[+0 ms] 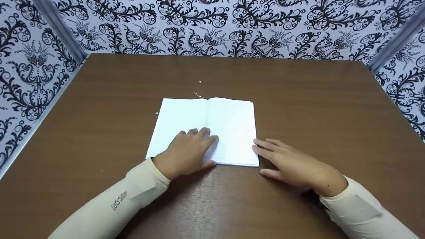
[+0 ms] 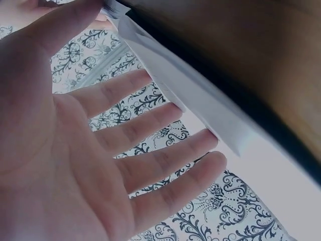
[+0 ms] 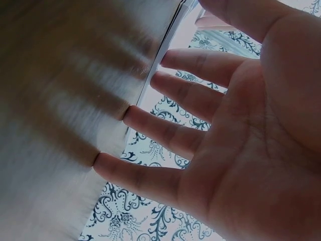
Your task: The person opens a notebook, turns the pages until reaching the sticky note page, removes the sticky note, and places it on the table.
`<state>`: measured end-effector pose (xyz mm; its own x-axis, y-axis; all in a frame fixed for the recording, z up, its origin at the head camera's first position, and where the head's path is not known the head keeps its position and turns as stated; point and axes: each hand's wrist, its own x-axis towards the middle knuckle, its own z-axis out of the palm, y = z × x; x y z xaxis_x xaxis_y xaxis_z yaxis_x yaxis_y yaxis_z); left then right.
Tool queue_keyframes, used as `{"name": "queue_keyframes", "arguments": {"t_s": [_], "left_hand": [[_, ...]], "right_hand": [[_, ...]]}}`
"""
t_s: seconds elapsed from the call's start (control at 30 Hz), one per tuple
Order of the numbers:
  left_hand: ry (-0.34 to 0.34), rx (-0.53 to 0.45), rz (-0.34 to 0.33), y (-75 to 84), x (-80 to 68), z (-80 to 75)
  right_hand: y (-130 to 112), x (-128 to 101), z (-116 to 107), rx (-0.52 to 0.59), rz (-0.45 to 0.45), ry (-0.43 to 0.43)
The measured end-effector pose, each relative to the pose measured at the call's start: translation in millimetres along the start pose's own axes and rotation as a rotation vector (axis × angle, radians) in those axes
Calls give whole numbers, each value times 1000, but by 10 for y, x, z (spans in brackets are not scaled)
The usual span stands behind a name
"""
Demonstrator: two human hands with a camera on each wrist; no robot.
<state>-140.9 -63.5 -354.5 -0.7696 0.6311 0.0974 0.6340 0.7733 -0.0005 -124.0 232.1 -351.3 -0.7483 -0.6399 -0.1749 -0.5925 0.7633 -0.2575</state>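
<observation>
- an open notebook (image 1: 212,127) lies flat near the middle of the brown tabletop (image 1: 315,99), its white pages facing up and its spine running away from the person
- the left hand (image 1: 189,152) rests palm down on the near part of the notebook, over the left page and the fold, its fingers (image 1: 202,132) straight and spread, pressing on the paper without curling round it
- in the left wrist view the left hand (image 2: 75,150) shows an open palm with the fingers apart, their tips against the page edges of the notebook (image 2: 200,100)
- the right hand (image 1: 295,166) lies flat on the tabletop just beside the notebook's near right corner, its fingers (image 1: 265,146) straight and touching the right edge of the pages, holding nothing
- the right wrist view shows the right hand (image 3: 251,125) open, the fingertips meeting a blurred surface
- both forearms wear cream sleeves (image 1: 109,205), the left one with small printed lettering
- a few tiny pale specks (image 1: 198,94) lie on the tabletop just beyond the notebook
- black and white patterned walls (image 1: 212,26) stand round the tabletop on three sides
</observation>
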Motion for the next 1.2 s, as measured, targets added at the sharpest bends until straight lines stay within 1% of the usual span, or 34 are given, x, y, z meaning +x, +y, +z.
{"name": "queue_keyframes", "arguments": {"t_s": [0.07,0.2,0.33,0.43,0.7,0.83,1.07,1.2], "left_hand": [[-3,-11,5,-16,0,-5],[-33,-30,1,-37,5,-15],[-88,-50,-19,-46,16,-28],[-111,-57,-20,-57,16,-43],[-123,-73,-3,-91,11,-58],[-115,-71,6,-103,14,-47],[-133,-94,0,-111,11,-54],[-128,-89,3,-112,6,-63]], "right_hand": [[1,3,-5,0,1,-5],[2,2,-13,6,7,-14],[0,-10,-17,0,-13,4],[-5,-19,-23,-9,-32,21],[-5,-28,-23,-10,-21,14],[0,-24,-19,-11,-16,13],[-1,-1,-12,-15,-7,9],[-3,-3,-12,-14,-8,12]]}}
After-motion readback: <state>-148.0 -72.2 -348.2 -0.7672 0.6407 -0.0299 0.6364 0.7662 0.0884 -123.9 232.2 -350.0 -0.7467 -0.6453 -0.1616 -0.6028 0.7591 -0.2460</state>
